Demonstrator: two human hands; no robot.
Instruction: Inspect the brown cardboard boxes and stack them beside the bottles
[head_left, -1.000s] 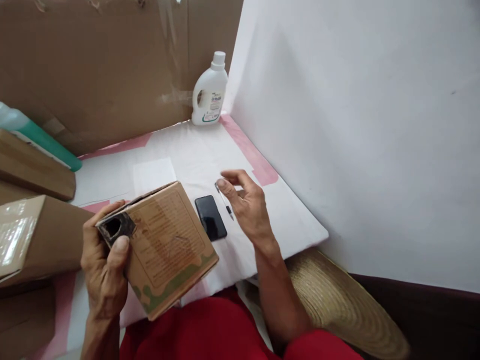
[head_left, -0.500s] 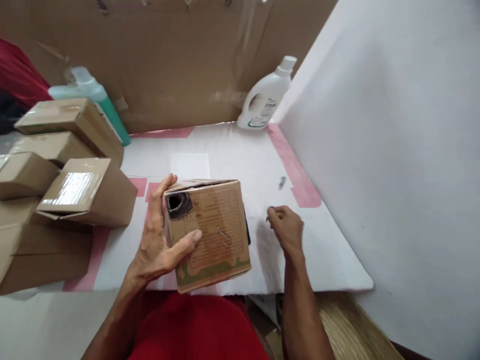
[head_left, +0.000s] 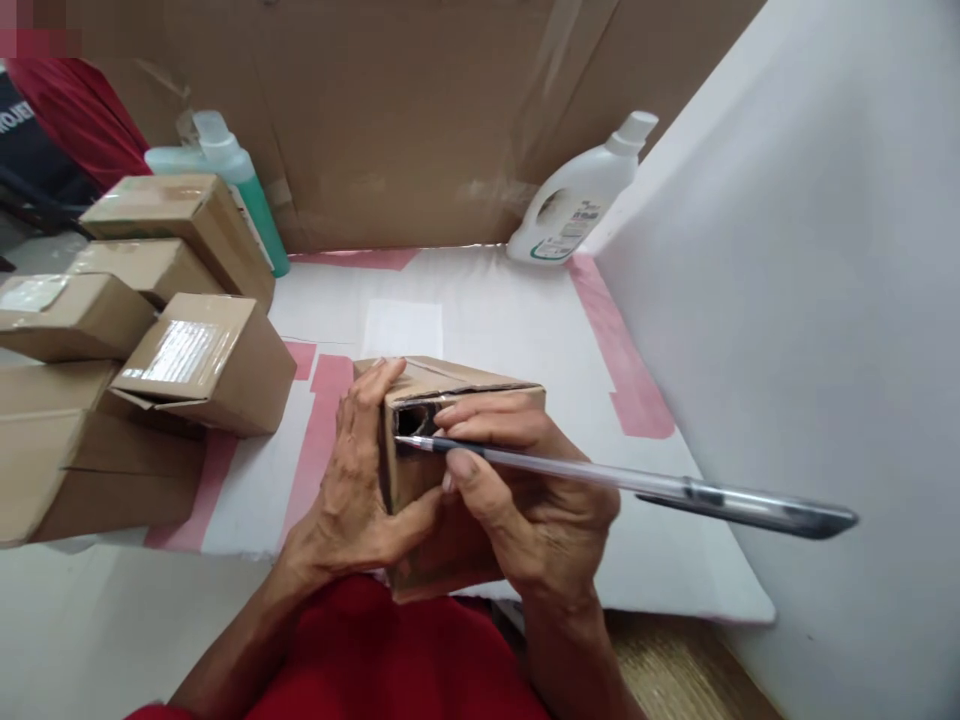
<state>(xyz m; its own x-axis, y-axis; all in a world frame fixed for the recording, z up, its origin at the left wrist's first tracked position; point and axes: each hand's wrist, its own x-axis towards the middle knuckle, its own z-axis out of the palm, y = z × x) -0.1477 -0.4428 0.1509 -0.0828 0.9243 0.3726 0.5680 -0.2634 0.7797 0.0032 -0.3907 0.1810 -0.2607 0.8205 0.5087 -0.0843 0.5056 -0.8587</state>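
Observation:
My left hand (head_left: 352, 480) grips a small brown cardboard box (head_left: 457, 385) from its left side, thumb under the near face. The box has a dark blacked-out patch on the face turned toward me. My right hand (head_left: 529, 490) is closed on a clear pen (head_left: 645, 485) with a dark cap end that points right toward the camera. The pen's tip rests on the dark patch of the box. Both hands hold the box just above the white sheet (head_left: 480, 310) and my red-clothed lap.
Several taped brown boxes (head_left: 202, 360) are stacked at the left. A teal bottle (head_left: 232, 165) stands behind them and a white detergent bottle (head_left: 574, 205) stands in the far corner. A cardboard wall (head_left: 405, 110) closes the back, a white wall (head_left: 810, 260) the right.
My right hand picked the pen up from the sheet and brought its tip to the box. The box turned in my left hand. The phone is out of sight now.

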